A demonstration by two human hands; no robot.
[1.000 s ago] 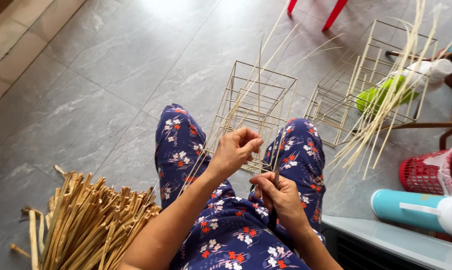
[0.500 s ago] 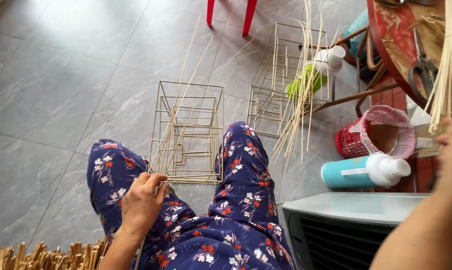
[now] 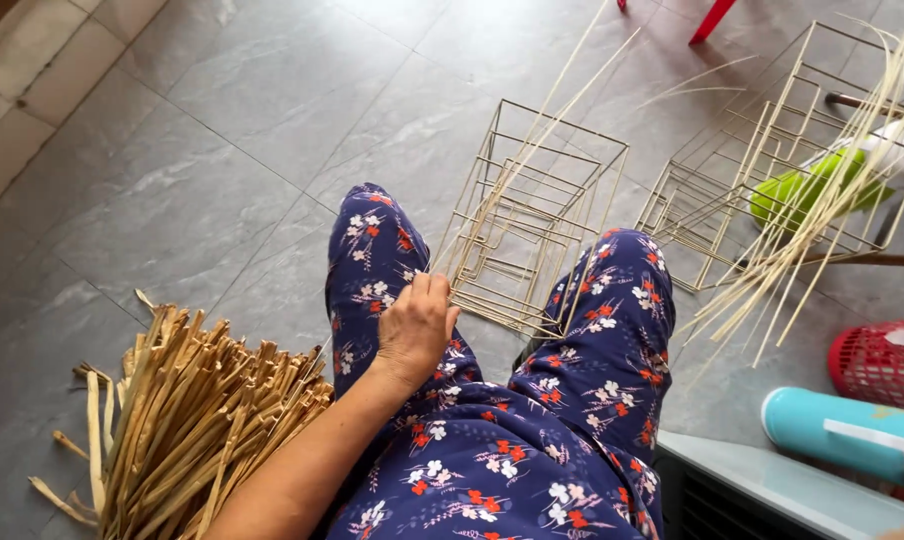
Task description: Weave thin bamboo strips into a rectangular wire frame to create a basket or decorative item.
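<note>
Nearest the camera, the person sits with legs in dark blue flowered trousers (image 3: 562,440) stretched over the grey tiled floor (image 3: 222,130). To their left, a bundle of dried flat strips (image 3: 192,420) lies on the floor just beside the thigh. The left hand (image 3: 414,330) rests on the left knee, fingers curled and pinched around thin pale reed strands (image 3: 532,150) that run up and away from it. Just beyond the fingertips, between the knees, stands a square wire frame (image 3: 532,220), nested squares within it; the hand touches its near edge or lies just at it, which I cannot tell. The right hand is out of view. To the right lies a teal bottle (image 3: 842,432) near a red basket (image 3: 872,362). Farther off stands a second wire frame (image 3: 772,160), with loose reeds (image 3: 822,230) leaning across it and a green object (image 3: 802,190) behind.
</note>
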